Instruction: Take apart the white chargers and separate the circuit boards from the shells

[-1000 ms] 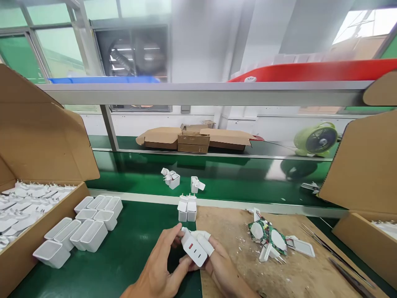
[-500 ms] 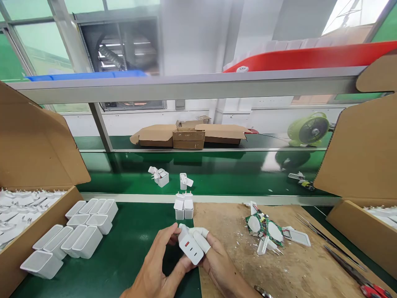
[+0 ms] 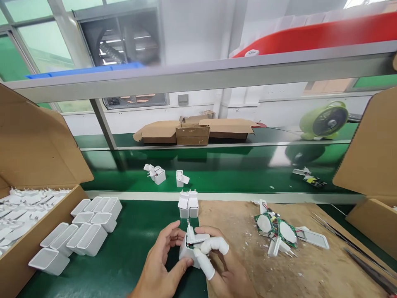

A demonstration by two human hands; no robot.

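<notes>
A white plug charger (image 3: 183, 251) stands between my hands at the front, its open top facing up and a bit of green circuit board showing inside. Its plug cover (image 3: 191, 235) lies tilted over the opening, prongs up. My left hand (image 3: 163, 263) is closed around the left side of the housing, thumb at the front. On my right hand (image 3: 228, 263), white finger cots cover two fingers, which pinch the charger and its cover from the right. Just behind stand two white chargers (image 3: 188, 205) with prongs upward.
Empty white housings (image 3: 93, 240) stand in rows at left, beside a carton (image 3: 70, 211) of white parts. Circuit boards (image 3: 276, 228) with wired covers lie on the brown board (image 3: 242, 265), near tweezers (image 3: 338, 240) and scissors (image 3: 369, 267). A metal shelf (image 3: 198, 76) crosses above.
The charger has been turned from showing its port face to standing with its open top and plug cover upward. My right hand's covered fingers have shifted onto the cover. The view has tilted slightly.
</notes>
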